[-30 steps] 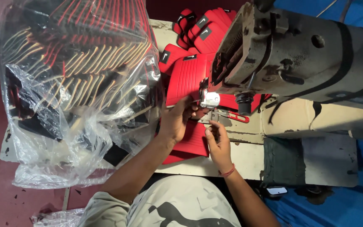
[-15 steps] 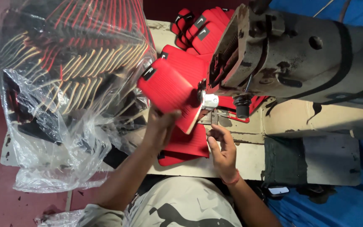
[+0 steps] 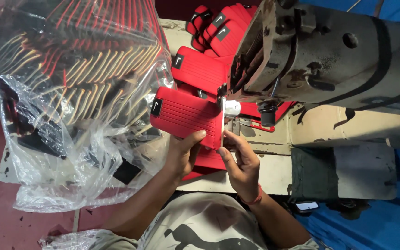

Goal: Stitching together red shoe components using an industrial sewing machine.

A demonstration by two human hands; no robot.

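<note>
My left hand [image 3: 183,155] grips a red ribbed padded piece [image 3: 186,116] with a small black tag at its left edge, thumb on top near its lower right corner. My right hand [image 3: 240,162] pinches the same piece at its right edge, just below the sewing machine's needle area [image 3: 231,107]. Under the hands lie more red pieces [image 3: 209,159] on the machine bed.
A large worn sewing machine head [image 3: 329,51] fills the upper right. A stack of red pieces [image 3: 216,28] lies behind it. A big clear plastic bag [image 3: 75,97] full of red, black and tan pieces stands at left. Blue floor shows at right.
My left hand has lifted a red piece off the pile and brought it toward the needle; my right hand has come up to take its right edge.
</note>
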